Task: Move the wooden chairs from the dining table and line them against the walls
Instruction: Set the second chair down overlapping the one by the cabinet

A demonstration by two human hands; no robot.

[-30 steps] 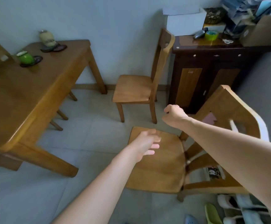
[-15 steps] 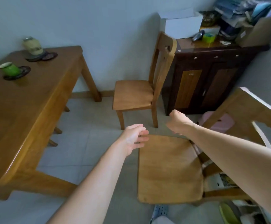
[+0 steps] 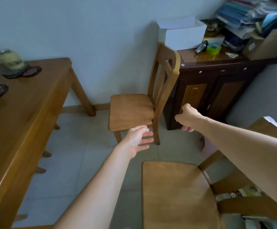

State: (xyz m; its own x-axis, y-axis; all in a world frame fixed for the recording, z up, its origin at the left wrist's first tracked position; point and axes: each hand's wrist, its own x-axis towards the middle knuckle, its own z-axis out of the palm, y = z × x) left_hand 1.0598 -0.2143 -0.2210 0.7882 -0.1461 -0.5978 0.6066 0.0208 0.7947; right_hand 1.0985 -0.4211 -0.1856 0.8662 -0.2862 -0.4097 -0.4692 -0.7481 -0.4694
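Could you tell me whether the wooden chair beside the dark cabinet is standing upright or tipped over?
Upright: the wooden chair has a level seat, visible front legs on the tiled floor and a vertical backrest beside the dark wooden cabinet.

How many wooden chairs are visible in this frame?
2 in plain view: the far chair stands between the dining table and the dark cabinet; the near chair sits lower right. Legs under the table suggest others, hidden.
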